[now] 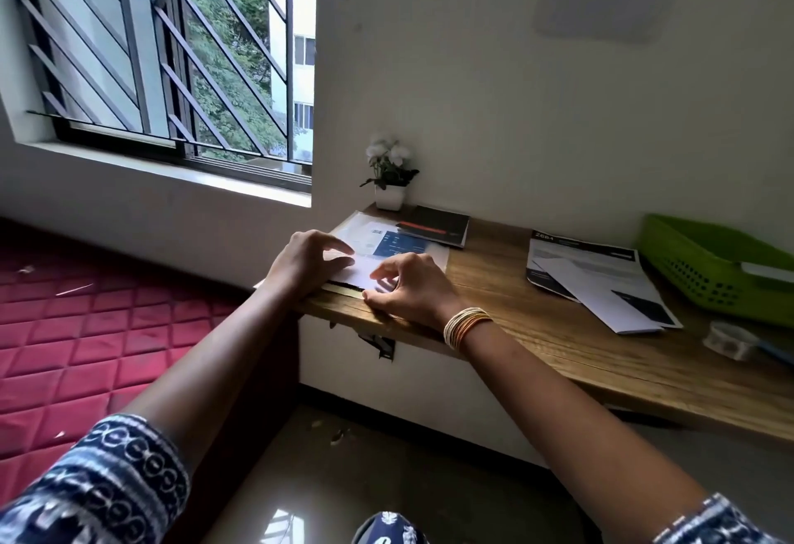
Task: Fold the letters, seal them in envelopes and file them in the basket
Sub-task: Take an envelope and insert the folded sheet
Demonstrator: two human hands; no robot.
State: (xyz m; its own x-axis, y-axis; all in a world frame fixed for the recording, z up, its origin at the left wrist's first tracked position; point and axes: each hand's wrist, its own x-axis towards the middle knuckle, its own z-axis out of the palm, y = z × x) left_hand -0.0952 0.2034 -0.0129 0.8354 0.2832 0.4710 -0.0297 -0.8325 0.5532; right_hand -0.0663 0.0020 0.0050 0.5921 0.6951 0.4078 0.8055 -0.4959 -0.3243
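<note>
White paper (352, 270), flat and smooth, lies near the middle of the frame at the left end of the wooden desk (537, 328), and both hands are on it. The left hand (303, 262) has its fingers curled, with fingertips pressing the paper's left part. The right hand (410, 288) is arched like a claw, fingertips touching the paper's right edge; thin bangles (466, 326) circle its wrist. Whether either hand pinches the sheet, I cannot tell. Under the paper lies a printed sheet (395, 240) with a blue block, and behind it a dark notebook (438, 225) and a small white flower pot (390, 195). At the right of the frame are more letters (601, 277), a green plastic basket (722, 264) with perforated walls, and a tape roll (728, 339).
</note>
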